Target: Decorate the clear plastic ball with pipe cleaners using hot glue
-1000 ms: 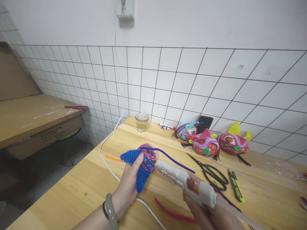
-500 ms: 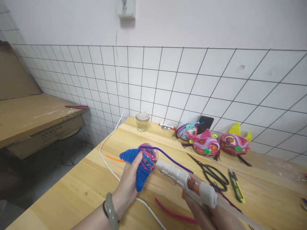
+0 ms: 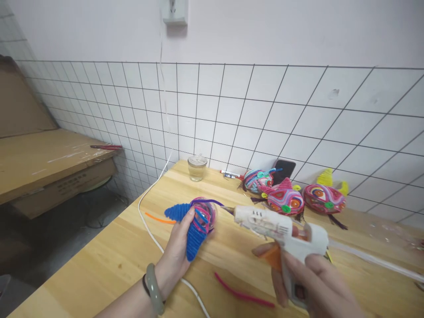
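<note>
The right hand (image 3: 318,282) is cut off by the bottom edge of the view, fingers wrapped round the grip of a white glue gun (image 3: 281,232). One fingertip rests by its orange trigger; whether it presses is hard to tell. The gun hides scissors and other tools behind it, and its nozzle points left, approx. touching a pipe-cleaner craft (image 3: 197,221).

The left hand (image 3: 177,256), w/ a bracelet at the wrist, clasps that craft from below, above the desk (image 3: 109,265) near its left edge. The craft is a blue ribbed shape round a ball wound in pink and purple strands; its inside is too tangled to make out.

A pink pipe cleaner (image 3: 243,293) lies on the desk between the hands. Three finished colourful crafts (image 3: 286,198) sit along the desk's back edge by the tiled wall, near a small glass jar (image 3: 197,168).
</note>
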Motion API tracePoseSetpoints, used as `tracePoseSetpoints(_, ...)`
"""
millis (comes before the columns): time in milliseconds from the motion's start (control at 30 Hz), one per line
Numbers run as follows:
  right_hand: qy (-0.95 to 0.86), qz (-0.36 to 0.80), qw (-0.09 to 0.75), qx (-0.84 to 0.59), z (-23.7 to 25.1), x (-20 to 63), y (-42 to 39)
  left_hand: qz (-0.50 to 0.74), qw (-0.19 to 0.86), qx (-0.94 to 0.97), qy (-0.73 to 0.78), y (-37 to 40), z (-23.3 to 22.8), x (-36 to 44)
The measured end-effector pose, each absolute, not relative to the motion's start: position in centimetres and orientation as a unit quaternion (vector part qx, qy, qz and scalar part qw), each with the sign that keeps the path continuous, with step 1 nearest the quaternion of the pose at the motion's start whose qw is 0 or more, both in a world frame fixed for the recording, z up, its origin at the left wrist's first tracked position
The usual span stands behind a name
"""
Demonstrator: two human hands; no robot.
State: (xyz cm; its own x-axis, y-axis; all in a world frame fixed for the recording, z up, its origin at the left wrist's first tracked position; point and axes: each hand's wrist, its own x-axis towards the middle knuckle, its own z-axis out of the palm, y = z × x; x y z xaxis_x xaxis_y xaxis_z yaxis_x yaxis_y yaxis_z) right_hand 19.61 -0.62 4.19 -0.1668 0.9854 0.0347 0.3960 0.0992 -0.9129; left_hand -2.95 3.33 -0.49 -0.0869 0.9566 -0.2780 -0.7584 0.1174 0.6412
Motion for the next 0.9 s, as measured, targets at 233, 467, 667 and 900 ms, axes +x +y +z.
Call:
tracePoseSetpoints(233,-0.43,0.552,0.506,-0.505,2.5,21.2,3.4,0.647,0.643,0.176,0.37,3.0,-0.2,-2.8)
tracePoseSetpoints(467,-0.448,0.48,0.369,-0.659,-2.4,20.7,5.2,0.658,0.618,0.188,0.386,2.6,0.0,-2.2)
tracePoseSetpoints(667,-0.55,0.333,0.278,-0.714,-1.3,22.2,5.4,0.655,0.588,0.21,0.427,2.2,-0.3,-1.9)
tracePoseSetpoints(900,-0.708,0.072,0.323,-0.625,3.8,20.6,1.1,0.624,0.569,0.266,0.464,1.3,-1.4,-1.3)
